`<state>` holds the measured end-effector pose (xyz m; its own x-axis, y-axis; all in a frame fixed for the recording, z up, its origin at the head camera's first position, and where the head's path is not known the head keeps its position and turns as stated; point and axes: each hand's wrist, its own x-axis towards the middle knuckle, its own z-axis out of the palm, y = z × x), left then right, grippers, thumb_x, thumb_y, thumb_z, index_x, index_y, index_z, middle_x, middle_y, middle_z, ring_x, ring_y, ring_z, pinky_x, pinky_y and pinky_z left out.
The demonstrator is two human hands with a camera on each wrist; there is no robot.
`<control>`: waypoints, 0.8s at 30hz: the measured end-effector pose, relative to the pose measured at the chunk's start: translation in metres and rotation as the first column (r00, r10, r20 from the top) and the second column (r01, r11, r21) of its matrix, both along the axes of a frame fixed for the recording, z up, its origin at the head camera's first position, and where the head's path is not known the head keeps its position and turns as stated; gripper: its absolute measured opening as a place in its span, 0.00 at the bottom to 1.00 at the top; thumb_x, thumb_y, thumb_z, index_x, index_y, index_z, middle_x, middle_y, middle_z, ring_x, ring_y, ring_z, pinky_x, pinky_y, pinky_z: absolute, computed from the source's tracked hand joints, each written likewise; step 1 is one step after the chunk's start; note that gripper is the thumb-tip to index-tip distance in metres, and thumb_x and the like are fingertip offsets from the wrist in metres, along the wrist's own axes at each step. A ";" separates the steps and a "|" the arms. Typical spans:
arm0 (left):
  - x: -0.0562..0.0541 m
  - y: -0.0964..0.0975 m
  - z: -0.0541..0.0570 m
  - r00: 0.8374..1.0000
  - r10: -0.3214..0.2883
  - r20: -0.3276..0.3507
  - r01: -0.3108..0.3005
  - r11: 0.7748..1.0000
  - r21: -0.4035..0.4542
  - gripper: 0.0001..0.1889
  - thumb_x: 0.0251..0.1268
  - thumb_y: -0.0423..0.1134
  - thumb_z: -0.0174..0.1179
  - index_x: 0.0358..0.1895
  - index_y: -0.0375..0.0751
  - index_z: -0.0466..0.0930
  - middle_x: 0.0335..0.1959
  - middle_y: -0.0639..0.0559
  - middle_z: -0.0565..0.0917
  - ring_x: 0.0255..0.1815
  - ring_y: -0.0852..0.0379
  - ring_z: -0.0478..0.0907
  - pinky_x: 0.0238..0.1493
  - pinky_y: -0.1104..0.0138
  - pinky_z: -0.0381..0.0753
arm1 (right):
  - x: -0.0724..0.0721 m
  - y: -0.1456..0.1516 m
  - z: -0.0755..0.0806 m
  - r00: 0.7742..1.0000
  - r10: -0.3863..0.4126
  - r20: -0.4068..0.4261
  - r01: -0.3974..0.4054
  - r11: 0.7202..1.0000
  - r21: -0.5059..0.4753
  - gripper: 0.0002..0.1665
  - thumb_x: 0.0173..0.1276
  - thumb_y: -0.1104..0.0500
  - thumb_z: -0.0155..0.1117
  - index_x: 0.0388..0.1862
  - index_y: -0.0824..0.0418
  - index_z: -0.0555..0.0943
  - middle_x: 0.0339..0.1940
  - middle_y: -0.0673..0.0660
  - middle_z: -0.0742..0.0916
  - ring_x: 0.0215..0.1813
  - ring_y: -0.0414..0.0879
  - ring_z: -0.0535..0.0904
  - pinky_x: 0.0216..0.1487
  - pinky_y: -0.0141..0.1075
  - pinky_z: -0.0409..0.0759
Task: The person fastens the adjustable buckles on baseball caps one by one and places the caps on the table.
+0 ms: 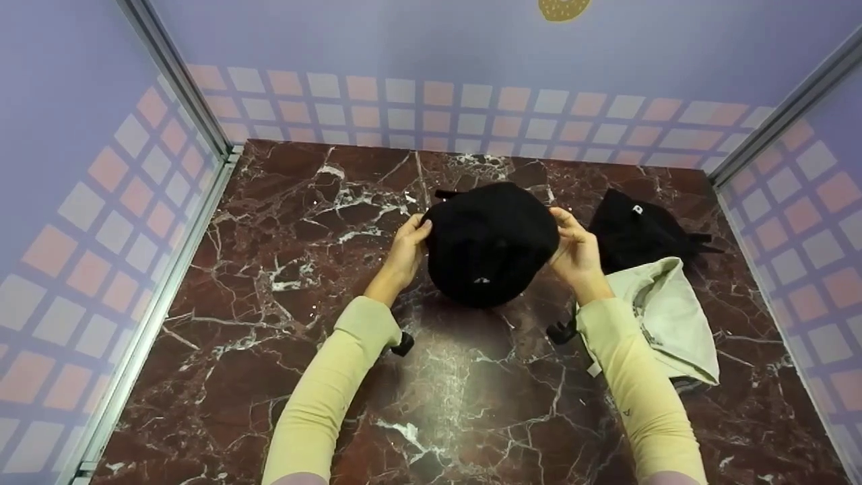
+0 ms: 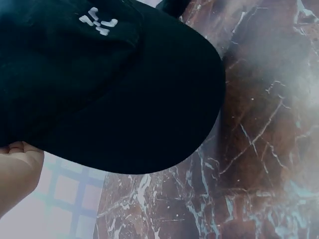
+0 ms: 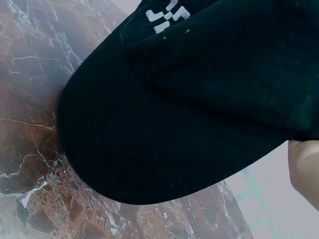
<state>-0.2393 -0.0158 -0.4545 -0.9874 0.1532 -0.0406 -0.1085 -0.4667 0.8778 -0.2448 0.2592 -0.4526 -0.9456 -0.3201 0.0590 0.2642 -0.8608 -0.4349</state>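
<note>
A black baseball cap [image 1: 495,236] with a small white embroidered mark is held up between both hands, its brim toward the person. At the cap's left edge the left hand [image 1: 406,252] pinches the fabric, thumb on top. On the opposite side the right hand [image 1: 572,249] grips the edge, its fingers partly hidden behind the cap. In the left wrist view the brim [image 2: 149,109] fills the middle, with the white mark above it. The right wrist view shows the same brim [image 3: 139,134] from the other side.
To the right lies another black cap [image 1: 640,229] with a small white tag. A cream-coloured cap [image 1: 667,316] lies in front of it, partly under the right forearm. Tiled-pattern walls [image 1: 404,108] enclose the dark red marble tabletop [image 1: 269,323] at the back and sides.
</note>
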 end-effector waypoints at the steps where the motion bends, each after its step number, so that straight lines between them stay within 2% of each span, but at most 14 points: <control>1: 0.000 0.000 -0.001 1.000 -0.001 0.010 0.001 1.000 0.005 0.06 0.65 0.32 0.41 0.32 0.40 0.67 0.29 0.53 0.73 0.30 0.61 0.70 0.35 0.71 0.69 | 0.000 -0.001 0.000 1.000 -0.017 0.021 0.017 1.000 0.016 0.16 0.57 0.75 0.38 0.39 0.69 0.73 0.31 0.61 0.81 0.30 0.51 0.78 0.33 0.39 0.77; 5: -0.001 0.000 -0.005 0.998 -0.015 0.059 0.013 0.999 0.045 0.06 0.67 0.34 0.40 0.37 0.40 0.67 0.34 0.53 0.74 0.35 0.61 0.72 0.39 0.71 0.71 | 0.000 -0.003 -0.003 0.994 -0.064 0.083 0.056 0.995 0.087 0.19 0.65 0.72 0.30 0.37 0.68 0.72 0.28 0.59 0.81 0.28 0.49 0.78 0.31 0.36 0.76; 9: -0.003 0.003 -0.011 0.990 -0.007 0.144 -0.003 0.998 0.068 0.13 0.68 0.37 0.39 0.50 0.35 0.65 0.43 0.51 0.73 0.43 0.61 0.72 0.47 0.71 0.70 | 0.001 -0.006 -0.009 0.989 -0.062 0.134 0.042 0.988 0.152 0.21 0.70 0.64 0.30 0.36 0.65 0.75 0.27 0.57 0.82 0.27 0.46 0.77 0.31 0.35 0.75; 12: -0.004 0.007 -0.018 0.978 0.030 0.206 -0.043 0.997 0.057 0.20 0.68 0.38 0.39 0.59 0.31 0.58 0.53 0.45 0.70 0.52 0.56 0.69 0.55 0.69 0.67 | 0.003 -0.008 -0.016 0.989 -0.005 0.145 -0.029 0.972 0.232 0.21 0.72 0.56 0.32 0.39 0.59 0.76 0.30 0.54 0.82 0.30 0.45 0.78 0.33 0.36 0.74; 15: -0.007 0.010 -0.030 0.965 0.084 0.247 -0.096 0.995 0.037 0.25 0.66 0.40 0.43 0.63 0.32 0.54 0.60 0.42 0.65 0.60 0.54 0.64 0.61 0.67 0.62 | 0.007 -0.010 -0.024 0.990 0.080 0.115 -0.114 0.937 0.329 0.20 0.72 0.52 0.32 0.44 0.52 0.75 0.36 0.51 0.82 0.36 0.44 0.77 0.36 0.36 0.74; 17: -0.008 0.008 -0.037 0.961 0.090 0.261 -0.111 0.992 0.066 0.29 0.64 0.41 0.47 0.65 0.32 0.51 0.63 0.43 0.63 0.64 0.54 0.60 0.64 0.66 0.58 | 0.010 -0.011 -0.031 0.988 0.126 0.092 -0.152 0.912 0.382 0.16 0.71 0.51 0.35 0.47 0.48 0.72 0.40 0.49 0.81 0.40 0.43 0.77 0.39 0.36 0.74; 18: -0.012 0.007 -0.050 0.963 0.093 0.253 -0.118 0.989 0.088 0.31 0.61 0.43 0.50 0.65 0.36 0.51 0.63 0.47 0.65 0.64 0.57 0.61 0.63 0.69 0.59 | 0.012 -0.012 -0.034 0.987 0.135 0.084 -0.157 0.900 0.406 0.14 0.71 0.51 0.38 0.48 0.47 0.71 0.42 0.48 0.81 0.41 0.42 0.76 0.41 0.36 0.73; 19: -0.015 0.007 -0.057 0.959 0.103 0.263 -0.132 0.987 0.094 0.32 0.61 0.44 0.51 0.65 0.37 0.52 0.63 0.47 0.65 0.64 0.58 0.61 0.63 0.70 0.58 | 0.013 -0.012 -0.038 0.987 0.142 0.081 -0.163 0.892 0.421 0.12 0.69 0.52 0.42 0.49 0.46 0.71 0.43 0.47 0.81 0.43 0.42 0.76 0.43 0.37 0.73; 21: -0.020 0.006 -0.069 0.950 0.124 0.285 -0.160 0.981 0.107 0.34 0.59 0.45 0.53 0.66 0.39 0.49 0.64 0.49 0.63 0.65 0.59 0.59 0.64 0.71 0.57 | 0.015 -0.013 -0.044 0.986 0.140 0.093 -0.166 0.886 0.433 0.13 0.65 0.53 0.52 0.49 0.47 0.70 0.45 0.46 0.80 0.46 0.42 0.74 0.46 0.37 0.71; 22: -0.020 0.006 -0.070 0.942 0.132 0.308 -0.175 0.978 0.115 0.36 0.59 0.45 0.53 0.67 0.40 0.47 0.66 0.50 0.60 0.67 0.60 0.55 0.65 0.71 0.54 | 0.015 -0.013 -0.047 0.985 0.132 0.114 -0.169 0.887 0.429 0.16 0.62 0.54 0.56 0.49 0.47 0.69 0.46 0.46 0.80 0.47 0.42 0.74 0.47 0.38 0.71; 24: -0.026 0.009 -0.077 0.923 0.185 0.339 -0.229 0.969 0.095 0.34 0.62 0.43 0.51 0.68 0.40 0.46 0.67 0.50 0.58 0.68 0.59 0.53 0.66 0.71 0.52 | 0.016 -0.014 -0.052 0.980 0.118 0.160 -0.176 0.891 0.418 0.20 0.56 0.56 0.62 0.47 0.48 0.69 0.45 0.47 0.80 0.46 0.43 0.75 0.47 0.39 0.71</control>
